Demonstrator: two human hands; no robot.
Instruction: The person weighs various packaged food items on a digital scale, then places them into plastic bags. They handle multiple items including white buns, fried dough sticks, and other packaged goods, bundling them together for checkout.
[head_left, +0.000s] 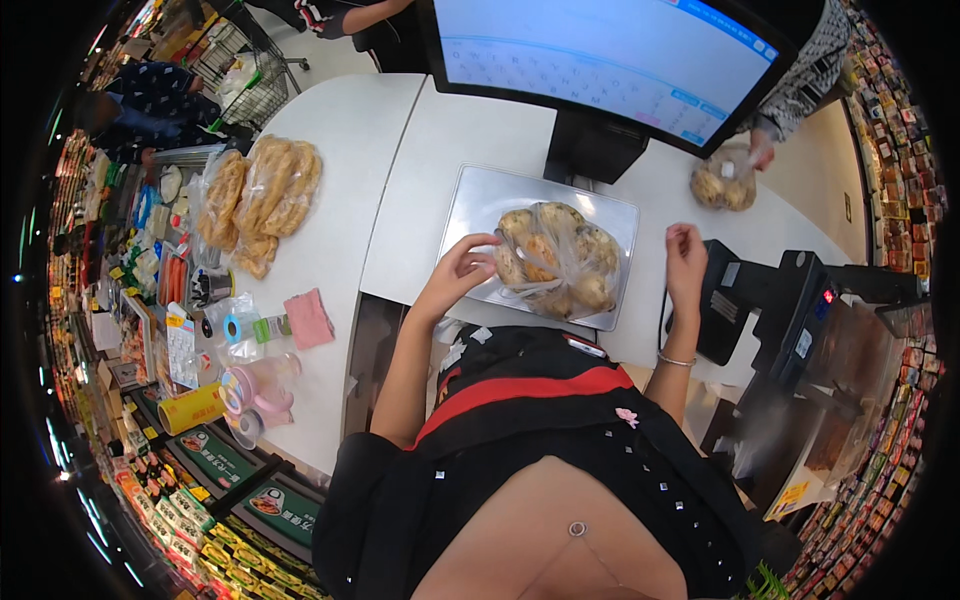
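Observation:
A clear plastic bag of round, lumpy brown produce (562, 259) lies on the steel plate of a scale (469, 202). At the bag's left side is my left hand (469, 264), fingers spread and curved, with the fingertips close to the plastic; whether they touch it I cannot tell. My right hand (685, 251) is raised to the right of the scale plate, its fingers bent together and apart from the bag; whether anything small is between them does not show. Above the scale stands a touchscreen monitor (600, 60) with an on-screen keyboard.
Bagged fried dough sticks (274, 187) lie on the white counter (337, 135) at left, with a pink cloth (308, 318) and a pink bottle (259, 384) below. At upper right another person's hand (763, 147) holds a smaller bag (724, 178). Black checkout devices (791, 322) stand at right.

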